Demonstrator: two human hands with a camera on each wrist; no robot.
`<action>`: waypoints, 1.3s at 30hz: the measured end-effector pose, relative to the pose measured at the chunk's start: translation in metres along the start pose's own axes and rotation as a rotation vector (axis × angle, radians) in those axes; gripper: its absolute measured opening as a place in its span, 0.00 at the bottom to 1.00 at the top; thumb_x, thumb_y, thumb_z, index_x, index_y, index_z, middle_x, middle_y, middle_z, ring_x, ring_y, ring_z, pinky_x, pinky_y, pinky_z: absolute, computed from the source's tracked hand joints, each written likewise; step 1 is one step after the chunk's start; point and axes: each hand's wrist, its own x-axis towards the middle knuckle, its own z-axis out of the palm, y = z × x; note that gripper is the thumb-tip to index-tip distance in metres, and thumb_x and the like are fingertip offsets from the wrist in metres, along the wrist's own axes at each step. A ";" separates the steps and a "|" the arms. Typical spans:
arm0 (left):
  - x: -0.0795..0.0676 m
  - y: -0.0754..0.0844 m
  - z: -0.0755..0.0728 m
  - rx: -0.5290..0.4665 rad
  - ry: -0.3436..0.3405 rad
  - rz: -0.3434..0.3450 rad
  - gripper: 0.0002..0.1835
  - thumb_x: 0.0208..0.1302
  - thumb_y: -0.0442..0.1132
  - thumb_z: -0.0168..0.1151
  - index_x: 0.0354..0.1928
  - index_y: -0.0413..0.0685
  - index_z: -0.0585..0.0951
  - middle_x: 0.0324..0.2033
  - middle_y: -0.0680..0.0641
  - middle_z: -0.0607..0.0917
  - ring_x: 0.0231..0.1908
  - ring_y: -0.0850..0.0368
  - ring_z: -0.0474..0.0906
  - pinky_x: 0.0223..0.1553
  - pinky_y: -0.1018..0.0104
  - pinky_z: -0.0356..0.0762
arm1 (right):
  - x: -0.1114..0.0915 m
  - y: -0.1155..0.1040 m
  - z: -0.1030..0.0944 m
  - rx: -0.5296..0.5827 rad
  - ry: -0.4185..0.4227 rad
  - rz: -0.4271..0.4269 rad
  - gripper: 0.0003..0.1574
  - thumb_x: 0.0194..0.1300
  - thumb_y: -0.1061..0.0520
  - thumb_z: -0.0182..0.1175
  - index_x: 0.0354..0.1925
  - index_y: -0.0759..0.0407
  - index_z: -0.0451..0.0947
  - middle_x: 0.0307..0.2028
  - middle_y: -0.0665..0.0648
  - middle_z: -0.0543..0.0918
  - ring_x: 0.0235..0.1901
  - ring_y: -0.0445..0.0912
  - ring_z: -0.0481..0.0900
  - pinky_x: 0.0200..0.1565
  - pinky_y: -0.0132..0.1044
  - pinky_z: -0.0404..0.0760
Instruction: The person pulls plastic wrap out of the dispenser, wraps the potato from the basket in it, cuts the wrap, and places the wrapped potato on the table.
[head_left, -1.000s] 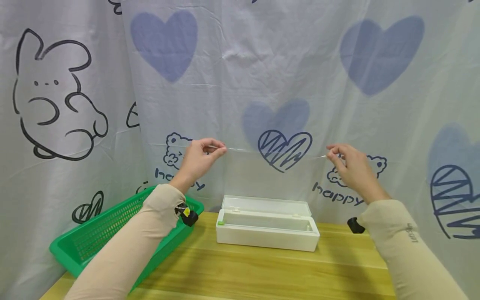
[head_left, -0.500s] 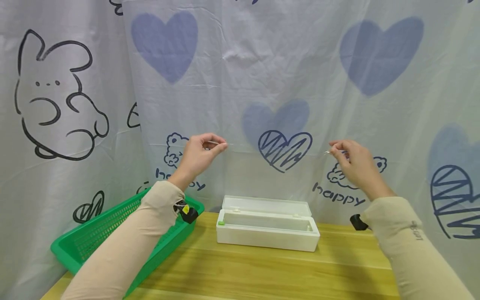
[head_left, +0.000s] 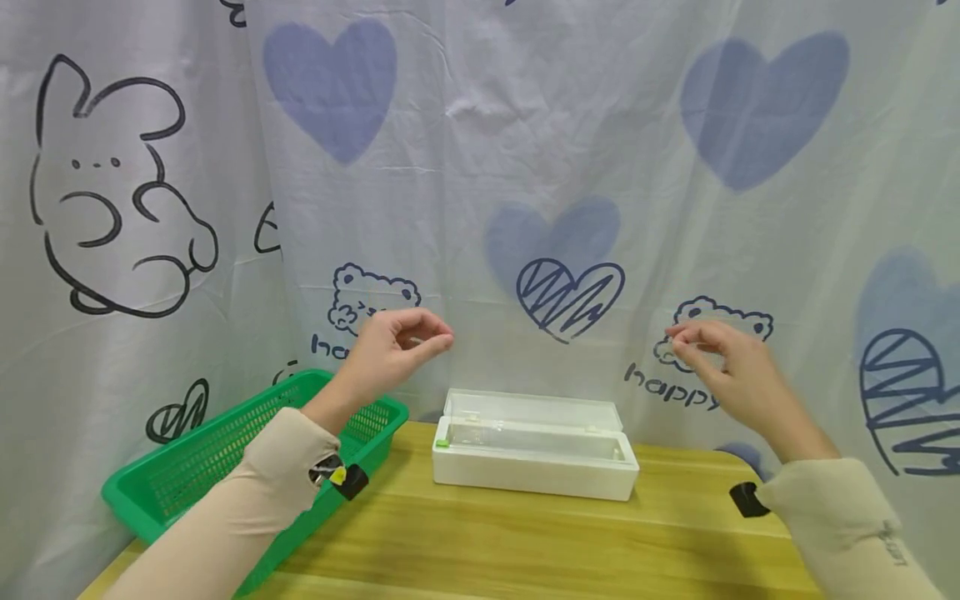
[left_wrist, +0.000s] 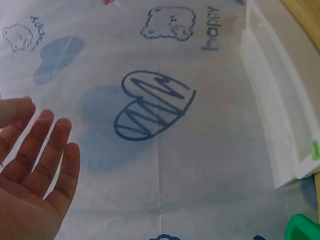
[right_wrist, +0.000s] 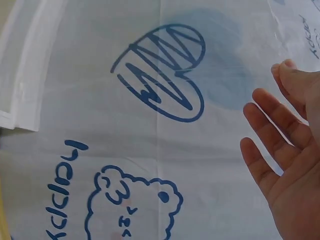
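Diffuse light, soft shadows on table (head_left: 540, 542)

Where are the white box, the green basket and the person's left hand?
White box (head_left: 532, 477): head view, on its front wall.
Green basket (head_left: 208, 461): head view, on its perforated side wall.
Left hand (head_left: 384, 352): head view, middle of the hand.

The basket (head_left: 217, 458) stands on the table (head_left: 465, 542) at the left, its far end toward the curtain (head_left: 480, 167); the box (head_left: 532, 479) sits to its right, its lid (head_left: 532, 408) raised at the back of the opening, the curtain behind; the 2 hands are well apart above the table, the left hand (head_left: 393, 346) above and left of the box, the right hand (head_left: 738, 375) above and right; the left sleeve (head_left: 217, 521) crosses over part of the basket.
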 end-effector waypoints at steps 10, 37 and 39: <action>-0.077 -0.017 0.019 -0.024 -0.207 0.113 0.04 0.72 0.36 0.70 0.40 0.55 0.89 0.39 0.55 0.93 0.39 0.64 0.87 0.45 0.64 0.89 | -0.075 -0.012 0.017 0.002 -0.036 -0.062 0.15 0.71 0.61 0.70 0.39 0.37 0.84 0.48 0.47 0.93 0.48 0.35 0.86 0.51 0.27 0.84; -0.175 -0.082 0.085 0.072 -0.754 0.132 0.07 0.76 0.37 0.66 0.37 0.56 0.88 0.33 0.64 0.89 0.38 0.81 0.79 0.43 0.80 0.82 | -0.238 0.085 0.143 0.256 -0.659 -0.030 0.09 0.72 0.51 0.70 0.35 0.37 0.82 0.38 0.33 0.80 0.38 0.25 0.72 0.35 0.29 0.75; -0.177 -0.085 0.087 0.078 -0.755 0.138 0.06 0.76 0.37 0.66 0.38 0.56 0.88 0.33 0.64 0.89 0.38 0.81 0.79 0.43 0.80 0.82 | -0.250 0.104 0.157 0.246 -0.674 -0.031 0.09 0.69 0.49 0.72 0.35 0.33 0.82 0.38 0.30 0.78 0.37 0.25 0.72 0.35 0.28 0.74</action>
